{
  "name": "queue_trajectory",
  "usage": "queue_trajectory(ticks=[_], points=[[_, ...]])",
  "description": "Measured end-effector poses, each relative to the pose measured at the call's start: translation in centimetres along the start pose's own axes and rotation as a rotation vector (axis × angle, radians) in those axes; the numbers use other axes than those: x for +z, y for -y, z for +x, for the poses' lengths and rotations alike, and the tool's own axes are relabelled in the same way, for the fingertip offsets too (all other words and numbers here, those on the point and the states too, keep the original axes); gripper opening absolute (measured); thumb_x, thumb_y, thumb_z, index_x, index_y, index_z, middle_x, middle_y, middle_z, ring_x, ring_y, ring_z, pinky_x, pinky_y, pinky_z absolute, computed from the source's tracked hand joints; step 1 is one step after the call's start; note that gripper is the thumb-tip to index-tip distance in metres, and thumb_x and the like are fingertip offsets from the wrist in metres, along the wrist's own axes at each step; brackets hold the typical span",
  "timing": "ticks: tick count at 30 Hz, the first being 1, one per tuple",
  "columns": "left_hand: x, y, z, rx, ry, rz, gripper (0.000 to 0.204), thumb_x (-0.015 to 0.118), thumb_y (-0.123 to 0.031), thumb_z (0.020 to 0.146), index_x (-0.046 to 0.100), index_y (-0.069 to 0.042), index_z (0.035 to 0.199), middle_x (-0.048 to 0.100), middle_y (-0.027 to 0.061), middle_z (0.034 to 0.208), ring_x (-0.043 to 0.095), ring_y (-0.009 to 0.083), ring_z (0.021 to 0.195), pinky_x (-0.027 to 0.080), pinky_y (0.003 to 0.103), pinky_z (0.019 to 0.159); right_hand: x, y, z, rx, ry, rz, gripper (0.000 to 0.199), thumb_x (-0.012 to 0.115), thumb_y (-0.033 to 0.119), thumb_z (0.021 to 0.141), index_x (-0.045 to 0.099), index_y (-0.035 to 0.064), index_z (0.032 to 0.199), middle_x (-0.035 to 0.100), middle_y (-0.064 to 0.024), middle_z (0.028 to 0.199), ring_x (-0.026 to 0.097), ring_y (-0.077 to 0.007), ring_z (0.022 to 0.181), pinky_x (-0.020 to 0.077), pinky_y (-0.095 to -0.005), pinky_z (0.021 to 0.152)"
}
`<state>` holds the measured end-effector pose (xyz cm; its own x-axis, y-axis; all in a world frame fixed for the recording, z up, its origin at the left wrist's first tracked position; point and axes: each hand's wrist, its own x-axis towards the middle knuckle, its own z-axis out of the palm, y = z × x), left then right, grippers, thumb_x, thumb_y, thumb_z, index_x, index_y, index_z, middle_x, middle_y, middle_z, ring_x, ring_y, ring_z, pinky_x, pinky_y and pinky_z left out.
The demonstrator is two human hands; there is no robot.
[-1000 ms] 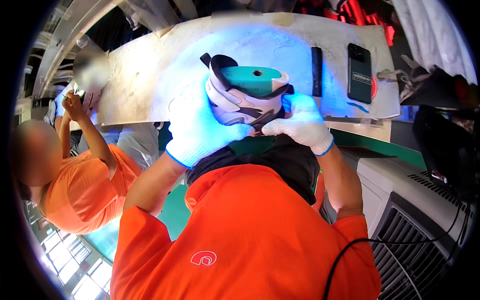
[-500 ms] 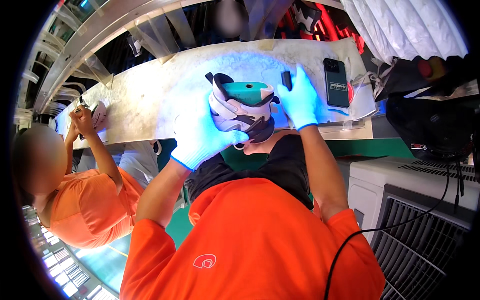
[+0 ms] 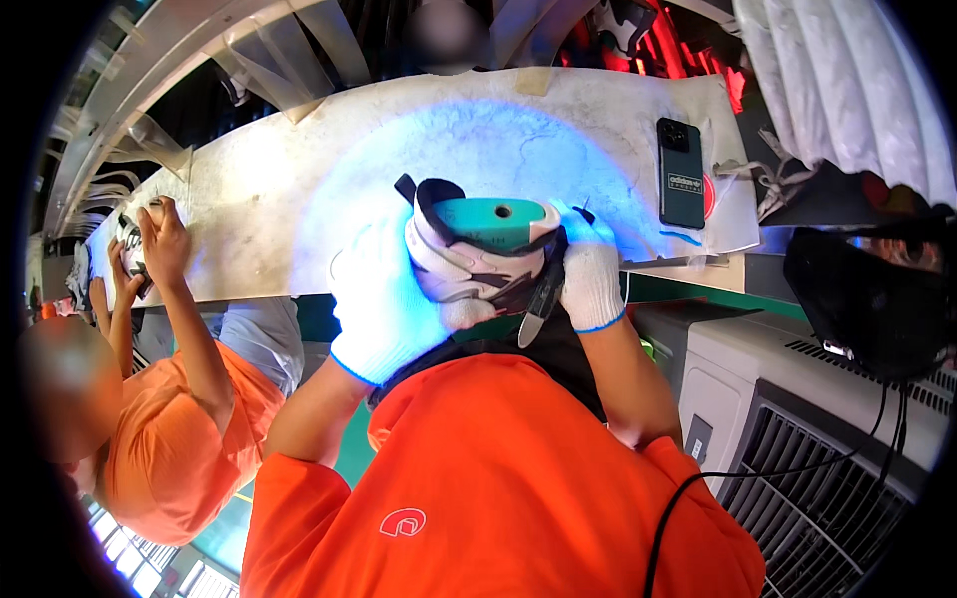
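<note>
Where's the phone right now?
In the head view, the dark phone lies flat on the pale workbench, up and to the right of the shoe, clear of both hands.

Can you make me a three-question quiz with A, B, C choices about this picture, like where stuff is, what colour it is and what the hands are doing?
1. Where is the black phone?
A. lying on the white worktable
B. in the left hand
C. on the floor

2. What colour is the sneaker sole?
A. red
B. teal green
C. yellow

3. What is the right hand doing?
A. resting flat on the table
B. hanging free
C. holding a dark tool against the sneaker

Answers:
1 A, the phone lies flat on the tabletop, right of the sneaker.
2 B, the upturned sole is teal green.
3 C, its gloved fingers wrap the tool beside the sneaker, while the left hand grips the sneaker.
</note>
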<state>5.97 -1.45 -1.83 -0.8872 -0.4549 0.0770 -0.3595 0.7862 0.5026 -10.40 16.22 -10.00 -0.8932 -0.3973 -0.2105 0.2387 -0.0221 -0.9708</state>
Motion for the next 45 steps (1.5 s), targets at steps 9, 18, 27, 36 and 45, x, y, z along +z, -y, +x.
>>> queue_trajectory(ticks=[9,18,27,36,45], points=[[0.8,-0.3,0.1,-0.046,-0.033,-0.028,0.101,0.107,-0.05,0.053,0.067,-0.004,0.134,0.074,0.014,0.112,0.074,0.04,0.102,0.058,0.05,0.09,-0.1,0.1,2.4,0.094,0.129,-0.053,0.012,0.07,0.006,0.103,0.08,-0.0011,0.102,0.074,0.0005,0.088,0.069,-0.0102,0.079,0.0544,-0.0291,0.074],[1.5,-1.1,-0.4,0.022,-0.05,-0.068,0.096,0.105,-0.054,0.062,0.067,-0.006,0.137,0.076,0.0143,0.114,0.076,0.0373,0.105,0.059,0.049,0.092,1.0,-1.2,-1.2,-0.075,-0.191,-0.034,0.024,0.074,0.016,0.103,0.07,-0.0028,0.087,0.065,-0.0003,0.078,0.057,-0.0094,0.074,0.0463,-0.0312,0.07],[3.9,5.3,-0.5,-0.008,0.07,-0.551,0.097,0.109,-0.033,0.066,0.057,-0.006,0.143,0.073,0.0109,0.127,0.074,0.0297,0.114,0.06,0.044,0.102,4.3,-2.1,-3.8,-0.113,-0.237,0.517,0.014,0.076,0.014,0.107,0.072,0.0007,0.108,0.08,-0.0094,0.097,0.078,-0.0169,0.09,0.0628,-0.0337,0.085],[3.3,8.6,0.4,0.171,0.236,-0.418,0.114,0.108,-0.024,0.07,0.04,-0.008,0.16,0.061,0.0106,0.15,0.065,0.0276,0.137,0.054,0.045,0.119,2.4,-1.0,-1.2,0.19,-0.202,0.714,0.026,0.081,0.015,0.102,0.072,-0.0071,0.111,0.082,-0.0177,0.101,0.081,-0.0249,0.089,0.0669,-0.0394,0.086],[2.4,6.7,2.1,0.305,0.237,-0.42,0.1,0.106,-0.017,0.073,0.05,-0.006,0.155,0.071,0.0113,0.141,0.071,0.0249,0.129,0.055,0.043,0.116,1.6,0.5,1.4,-0.017,0.134,0.007,0.025,0.077,0.023,0.103,0.081,-0.0014,0.105,0.083,-0.0108,0.103,0.078,-0.0172,0.089,0.0617,-0.034,0.084]])
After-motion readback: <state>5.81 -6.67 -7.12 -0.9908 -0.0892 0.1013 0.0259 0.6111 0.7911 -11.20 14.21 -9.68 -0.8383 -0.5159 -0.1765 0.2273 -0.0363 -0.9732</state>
